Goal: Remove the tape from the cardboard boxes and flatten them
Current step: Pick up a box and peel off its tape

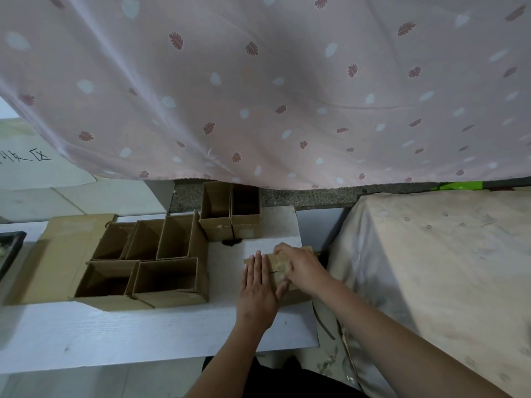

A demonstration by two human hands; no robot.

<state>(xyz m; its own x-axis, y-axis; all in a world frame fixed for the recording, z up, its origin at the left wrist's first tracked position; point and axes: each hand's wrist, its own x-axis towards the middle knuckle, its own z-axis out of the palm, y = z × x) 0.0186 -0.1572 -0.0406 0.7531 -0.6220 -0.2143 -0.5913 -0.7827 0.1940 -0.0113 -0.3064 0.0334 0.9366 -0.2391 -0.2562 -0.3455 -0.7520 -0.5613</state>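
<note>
A small brown cardboard box (pixel 283 265), closed and sealed with a strip of clear tape (pixel 280 261) across its top, is lying near the right edge of the white tabletop (pixel 115 334), about halfway along that edge. The person is working on it with both bare hands. The left hand (pixel 258 285) is lying flat on the left part of the box top, the fingers straight and close together, pressing the box down; the thumb is reaching along the near side of the box. The right hand (pixel 298 267) is resting over the right part of the box with the fingers curled, and the fingertips are picking at the tape at the far top edge. Whether a piece of tape is already pinched between them is not possible to tell.

To the left of this box, a group of open brown cardboard boxes (pixel 149 262) is standing upright on a flat sheet of brown cardboard (pixel 54 254), toward the left side of the tabletop. Two more open brown boxes (pixel 230 214) are standing side by side at the far edge. A pink curtain with leaf pattern (pixel 258 81) is hanging behind the tabletop. A beige cloth cover (pixel 431 268) is lying over something to the right of the tabletop.
</note>
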